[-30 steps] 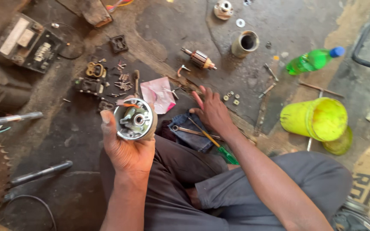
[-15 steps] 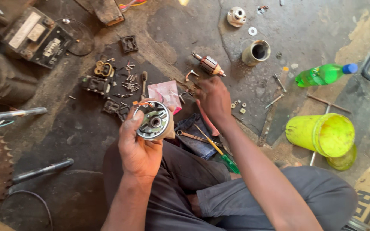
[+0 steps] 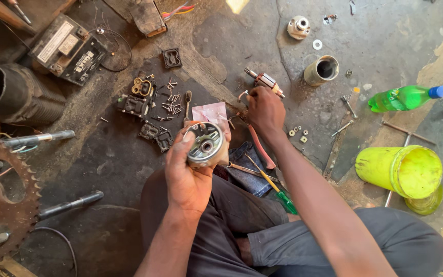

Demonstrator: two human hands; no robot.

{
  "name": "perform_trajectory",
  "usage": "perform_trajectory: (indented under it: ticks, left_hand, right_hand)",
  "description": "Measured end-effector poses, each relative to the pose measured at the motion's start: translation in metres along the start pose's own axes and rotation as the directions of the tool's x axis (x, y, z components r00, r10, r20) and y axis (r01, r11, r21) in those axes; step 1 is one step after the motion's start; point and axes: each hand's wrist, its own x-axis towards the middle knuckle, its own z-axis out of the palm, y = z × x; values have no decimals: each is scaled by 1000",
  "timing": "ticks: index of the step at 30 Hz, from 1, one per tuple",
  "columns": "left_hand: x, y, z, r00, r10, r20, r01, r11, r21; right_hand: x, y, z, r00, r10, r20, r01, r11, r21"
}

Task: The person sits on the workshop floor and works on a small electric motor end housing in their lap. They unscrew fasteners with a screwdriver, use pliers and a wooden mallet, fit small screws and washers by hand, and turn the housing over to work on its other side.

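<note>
My left hand (image 3: 188,177) holds a round metal motor end cap (image 3: 206,144) with its inner side up, above my lap. My right hand (image 3: 265,110) reaches forward to the oily ground and closes on a small part beside the copper-wound armature (image 3: 265,81); what it grips is hidden under the fingers. A pink paper scrap (image 3: 210,112) lies between the two hands. Pliers with pink handles (image 3: 260,149) and a green-handled screwdriver (image 3: 275,190) lie near my right wrist.
Loose screws (image 3: 170,102) and small black parts (image 3: 152,131) lie to the left. A metal cylinder housing (image 3: 321,70), a green bottle (image 3: 403,97) and a yellow bucket (image 3: 401,172) sit to the right. A battery (image 3: 67,48), a black pipe (image 3: 14,95) and a rusty sprocket (image 3: 3,195) are at far left.
My right hand has moved forward from near the pink paper to the ground beside the armature. My left hand has tilted the end cap slightly and kept hold of it.
</note>
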Motion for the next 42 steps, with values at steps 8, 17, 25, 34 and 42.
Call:
perform_trajectory:
  ticks: [8,17,25,34,42]
  left_hand:
    - [2,-10,14,989,-139,56,137,990,25]
    - [-23,-53,21,905,-331,267,267,931,249]
    - [-30,-87,9,869,-376,320,228,881,414]
    - [-9,-49,2,962,-181,207,104,936,336]
    - [-5,-11,4,987,-1,161,-39,969,245]
  right_hand:
    - [-77,33,-77,801,294,521,-590,241,771]
    - [-156,74,-158,869,183,459,-474,47,879]
    - [-170,96,-163,941,222,257,-277,64,959]
    - [-167,123,-180,933,334,134,-185,127,974]
    - [-157,138,-188,840,507,195,-200,-45,979]
